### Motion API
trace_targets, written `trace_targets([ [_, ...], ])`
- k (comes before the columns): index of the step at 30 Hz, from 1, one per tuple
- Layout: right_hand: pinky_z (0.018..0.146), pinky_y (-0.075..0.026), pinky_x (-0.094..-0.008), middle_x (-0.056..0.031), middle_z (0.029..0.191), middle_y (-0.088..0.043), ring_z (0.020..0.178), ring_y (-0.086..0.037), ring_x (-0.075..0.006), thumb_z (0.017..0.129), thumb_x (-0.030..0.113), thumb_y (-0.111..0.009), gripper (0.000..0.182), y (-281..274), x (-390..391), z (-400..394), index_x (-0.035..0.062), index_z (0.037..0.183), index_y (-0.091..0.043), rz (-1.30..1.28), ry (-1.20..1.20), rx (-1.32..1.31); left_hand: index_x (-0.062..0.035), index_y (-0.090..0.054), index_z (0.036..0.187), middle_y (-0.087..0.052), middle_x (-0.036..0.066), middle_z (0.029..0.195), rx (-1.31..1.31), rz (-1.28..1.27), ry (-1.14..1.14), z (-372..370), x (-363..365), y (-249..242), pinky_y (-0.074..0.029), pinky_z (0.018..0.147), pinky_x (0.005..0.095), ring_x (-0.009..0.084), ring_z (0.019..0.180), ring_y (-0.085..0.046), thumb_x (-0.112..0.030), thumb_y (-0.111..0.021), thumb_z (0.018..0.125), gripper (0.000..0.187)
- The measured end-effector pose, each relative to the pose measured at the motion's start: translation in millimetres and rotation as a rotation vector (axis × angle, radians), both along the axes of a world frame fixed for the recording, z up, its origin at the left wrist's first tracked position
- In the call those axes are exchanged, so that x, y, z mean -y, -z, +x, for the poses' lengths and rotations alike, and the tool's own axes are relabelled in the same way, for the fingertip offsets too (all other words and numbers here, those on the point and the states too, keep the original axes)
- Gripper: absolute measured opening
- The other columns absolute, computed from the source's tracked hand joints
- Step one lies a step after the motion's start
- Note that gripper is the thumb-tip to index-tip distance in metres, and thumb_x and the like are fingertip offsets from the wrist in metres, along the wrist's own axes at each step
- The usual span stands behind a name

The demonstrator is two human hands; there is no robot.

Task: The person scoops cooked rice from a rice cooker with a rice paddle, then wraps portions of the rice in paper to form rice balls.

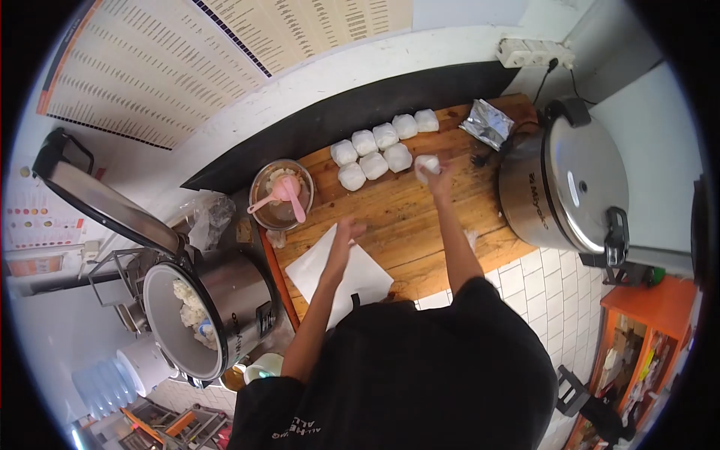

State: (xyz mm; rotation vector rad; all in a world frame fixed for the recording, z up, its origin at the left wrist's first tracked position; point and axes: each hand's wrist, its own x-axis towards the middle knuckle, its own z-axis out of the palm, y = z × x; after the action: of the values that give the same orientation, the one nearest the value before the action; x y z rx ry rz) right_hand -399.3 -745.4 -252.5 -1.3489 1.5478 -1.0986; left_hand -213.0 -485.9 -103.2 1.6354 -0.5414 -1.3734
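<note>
My right hand (439, 182) is closed on a white wrapped packet (427, 165), at or just above the wooden table (405, 217). To its left, similar white wrapped packets (373, 166) sit in two rows along the back of the table. My left hand (346, 232) is over the upper right edge of the white paper sheets (330, 274), its fingers apart and nothing seen in them. Left of it stands a metal bowl (259, 196) with a pink scoop (282, 190) resting on some rice.
An open rice cooker (255, 296) holding white rice (189, 307) stands at the left, its lid (112, 199) raised. A large closed rice cooker (521, 191) is on the right, near a crumpled foil packet (487, 124). A power strip (529, 53) is on the wall.
</note>
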Motion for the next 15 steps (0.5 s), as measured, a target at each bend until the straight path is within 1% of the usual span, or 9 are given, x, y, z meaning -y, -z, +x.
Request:
trace_targets([
  [2,0.076,-0.054,-0.0309,-0.0126,0.091,-0.063,0.088,-0.063,-0.0209,0.068,0.033,-0.090,0.063,14.0,50.6,-0.9,-0.0062,0.102,-0.055,-0.066,-0.023,-0.138,-0.0063,-0.048,0.138,-0.062,0.014,0.125,0.003,0.060,-0.021,21.2,-41.5,13.9,-0.038,0.103,0.0410,0.0251,0.124,-0.052,-0.057,-0.029,0.103,0.065],
  [4,0.081,-0.054,-0.0372,-0.0162,0.098,-0.067,0.089,-0.066,-0.0279,0.071,0.043,-0.085,0.065,54.1,87.5,7.3,-0.0034,0.108,-0.060,0.104,-0.159,-0.171,-0.0047,-0.054,0.131,-0.067,0.014,0.116,0.092,0.167,-0.075,28.9,-88.6,21.3,-0.044,0.096,0.0399,0.0234,0.115,-0.059,-0.058,-0.028,0.102,0.066],
  [5,0.081,-0.054,-0.0372,-0.0162,0.098,-0.067,0.089,-0.066,-0.0279,0.071,0.043,-0.085,0.065,39.6,90.3,17.1,-0.0034,0.108,-0.060,0.108,-0.176,-0.171,-0.0034,-0.055,0.128,-0.067,0.014,0.116,0.104,0.224,-0.117,32.9,-111.6,29.8,-0.046,0.093,0.0387,0.0224,0.111,-0.061,-0.058,-0.028,0.102,0.067],
  [7,0.086,-0.053,-0.0440,-0.0179,0.107,-0.069,0.096,-0.067,-0.0353,0.074,0.053,-0.078,0.064,-5.0,79.2,26.4,0.0067,0.117,-0.066,-0.032,-0.294,-0.624,-0.0025,-0.054,0.129,-0.067,0.015,0.115,0.065,0.287,-0.186,34.8,-157.7,35.9,-0.046,0.091,0.0378,0.0225,0.108,-0.063,-0.058,-0.026,0.103,0.067],
  [8,0.086,-0.053,-0.0440,-0.0179,0.107,-0.069,0.096,-0.067,-0.0353,0.074,0.053,-0.078,0.064,-0.8,79.4,30.0,0.0067,0.117,-0.066,-0.028,-0.312,-0.632,-0.0017,-0.053,0.130,-0.067,0.016,0.114,0.031,0.329,-0.240,34.1,-176.4,37.4,-0.047,0.089,0.0369,0.0226,0.104,-0.065,-0.057,-0.025,0.103,0.068],
  [10,0.090,-0.051,-0.0482,-0.0168,0.113,-0.069,0.104,-0.065,-0.0375,0.076,0.059,-0.072,0.062,3.2,84.3,32.9,0.0187,0.124,-0.066,0.146,-0.234,-0.638,-0.0004,-0.053,0.128,-0.068,0.015,0.112,0.021,0.396,-0.320,28.9,-206.3,34.2,-0.047,0.086,0.0353,0.0221,0.098,-0.067,-0.057,-0.026,0.103,0.067],
  [12,0.091,-0.050,-0.0474,-0.0198,0.109,-0.070,0.107,-0.064,-0.0380,0.081,0.056,-0.069,0.056,7.5,83.3,22.7,0.0133,0.117,-0.068,0.119,-0.289,-0.629,0.0007,-0.053,0.127,-0.068,0.017,0.110,0.005,0.381,-0.376,22.6,-231.0,38.6,-0.050,0.083,0.0330,0.0226,0.096,-0.068,-0.058,-0.029,0.102,0.068],
  [14,0.090,-0.050,-0.0483,-0.0221,0.108,-0.069,0.107,-0.064,-0.0397,0.086,0.054,-0.065,0.052,10.8,86.0,26.9,0.0061,0.106,-0.069,0.051,-0.142,-0.774,0.0008,-0.053,0.128,-0.068,0.016,0.109,0.001,0.359,-0.393,19.0,-248.9,46.1,-0.051,0.079,0.0319,0.0226,0.093,-0.068,-0.058,-0.031,0.102,0.068],
  [15,0.081,-0.053,-0.0441,-0.0218,0.099,-0.071,0.096,-0.068,-0.0364,0.090,0.052,-0.061,0.052,-43.1,53.4,40.6,0.0010,0.096,-0.069,-0.182,-0.035,-0.824,0.0008,-0.053,0.127,-0.069,0.015,0.107,-0.007,0.351,-0.418,19.2,-257.5,58.8,-0.052,0.077,0.0307,0.0215,0.092,-0.068,-0.056,-0.035,0.102,0.065],
])
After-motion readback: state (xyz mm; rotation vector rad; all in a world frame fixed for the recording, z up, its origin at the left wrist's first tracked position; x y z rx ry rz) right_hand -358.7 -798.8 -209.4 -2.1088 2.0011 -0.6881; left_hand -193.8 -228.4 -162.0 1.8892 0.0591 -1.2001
